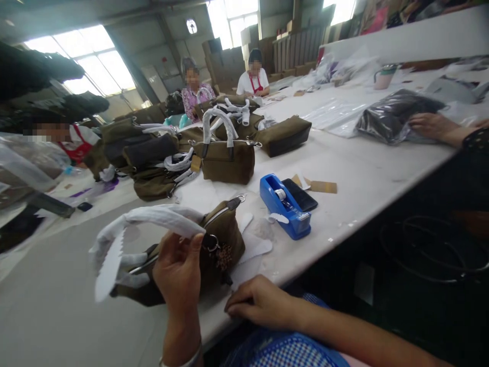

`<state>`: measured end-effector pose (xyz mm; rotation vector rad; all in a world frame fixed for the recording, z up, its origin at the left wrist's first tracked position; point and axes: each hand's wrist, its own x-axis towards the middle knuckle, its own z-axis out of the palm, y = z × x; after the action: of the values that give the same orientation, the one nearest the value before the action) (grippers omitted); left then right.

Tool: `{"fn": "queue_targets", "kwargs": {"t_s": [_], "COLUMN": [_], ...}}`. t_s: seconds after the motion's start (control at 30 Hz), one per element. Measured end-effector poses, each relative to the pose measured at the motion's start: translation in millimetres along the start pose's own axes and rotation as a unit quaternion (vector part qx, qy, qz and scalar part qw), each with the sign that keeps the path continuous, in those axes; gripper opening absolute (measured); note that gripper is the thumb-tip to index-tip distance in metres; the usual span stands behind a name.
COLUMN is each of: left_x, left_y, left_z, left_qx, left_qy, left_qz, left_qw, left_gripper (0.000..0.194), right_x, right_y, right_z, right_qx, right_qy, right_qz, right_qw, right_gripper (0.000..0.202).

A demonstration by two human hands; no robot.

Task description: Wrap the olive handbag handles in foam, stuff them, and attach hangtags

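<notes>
An olive handbag point(225, 229) with a dark base lies before me on the white table, its handles point(153, 216) wrapped in white paper. My left hand point(179, 265) pinches the wrapped handle near its dark end and metal ring. A brown bead-like charm point(223, 256) hangs beside that ring. A white scalloped strip point(110, 270) dangles from the handle at the left. At the table's edge, right of the bag, my right hand point(254, 300) rests with its fingers curled; whatever they may hold is hidden. White paper pieces point(257, 248) lie behind the bag.
A blue tape dispenser point(286, 206) stands beside a dark phone point(300, 194) and brown tags point(323, 186). More olive bags point(229, 163) are piled beyond. Several people sit around the table. At the right, another person's hand point(431, 125) touches a plastic-wrapped dark bag point(393, 114).
</notes>
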<state>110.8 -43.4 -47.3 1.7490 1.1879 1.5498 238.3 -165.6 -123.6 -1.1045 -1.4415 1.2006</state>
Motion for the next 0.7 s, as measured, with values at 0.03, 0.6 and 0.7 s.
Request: {"fn": "queue_targets", "kwargs": {"t_s": [0.03, 0.6, 0.7], "left_x": [-2, -79, -79], "left_y": [-1, 26, 12], "left_z": [-0.9, 8.1, 26.5], "left_qx": [0.007, -0.034, -0.061], "left_qy": [0.027, -0.245, -0.339], "left_qz": [0.009, 0.107, -0.066], "left_qw": [1.000, 0.963, 0.936], "left_gripper": [0.042, 0.021, 0.024], "right_x": [-3, 16, 13], "right_y": [2, 45, 43], "right_z": [-8, -97, -96], "right_qx": [-0.034, -0.423, -0.436], "right_qy": [0.033, 0.294, 0.301], "right_qz": [-0.003, 0.043, 0.060], "right_qw": [0.999, 0.856, 0.846], "right_gripper": [0.015, 0.014, 0.015]}}
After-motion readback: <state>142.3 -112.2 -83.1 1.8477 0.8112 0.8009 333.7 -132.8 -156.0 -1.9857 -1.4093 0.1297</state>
